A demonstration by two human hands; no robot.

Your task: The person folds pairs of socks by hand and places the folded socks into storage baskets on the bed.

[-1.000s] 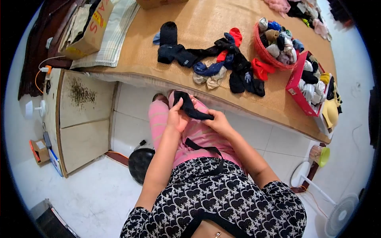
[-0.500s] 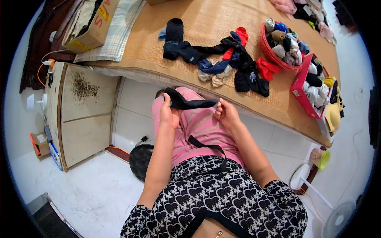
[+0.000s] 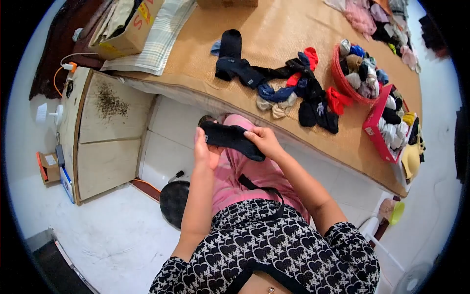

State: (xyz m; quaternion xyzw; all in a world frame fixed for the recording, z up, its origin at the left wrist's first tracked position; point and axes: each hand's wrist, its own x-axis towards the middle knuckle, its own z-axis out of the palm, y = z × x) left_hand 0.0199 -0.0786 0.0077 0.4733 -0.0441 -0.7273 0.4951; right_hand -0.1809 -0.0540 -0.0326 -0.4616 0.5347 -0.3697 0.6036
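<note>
A black sock (image 3: 230, 137) is stretched sideways between my hands, above the lap in pink trousers. My left hand (image 3: 207, 151) grips its left end, where small white lettering shows. With thumb on top, my right hand (image 3: 263, 142) pinches the sock near its right end, which hangs past the fingers. Just beyond, loose dark socks (image 3: 245, 72) lie in a tangled row on the bed mat (image 3: 196, 54). Among them are a blue sock (image 3: 274, 93), a beige sock (image 3: 284, 107) and a red sock (image 3: 338, 100).
A red basket (image 3: 342, 78) of rolled socks stands on the mat at the right. Beside it is a pink-red box (image 3: 381, 139) of socks. A cardboard box (image 3: 129, 36) sits at the back left. A wooden cabinet (image 3: 107, 161) and a black round stool (image 3: 175, 203) are on my left.
The sock now lies flatter and broader between my hands. My right hand has moved left and turned over, its thumb now on top of the sock. The camera view has shifted slightly.
</note>
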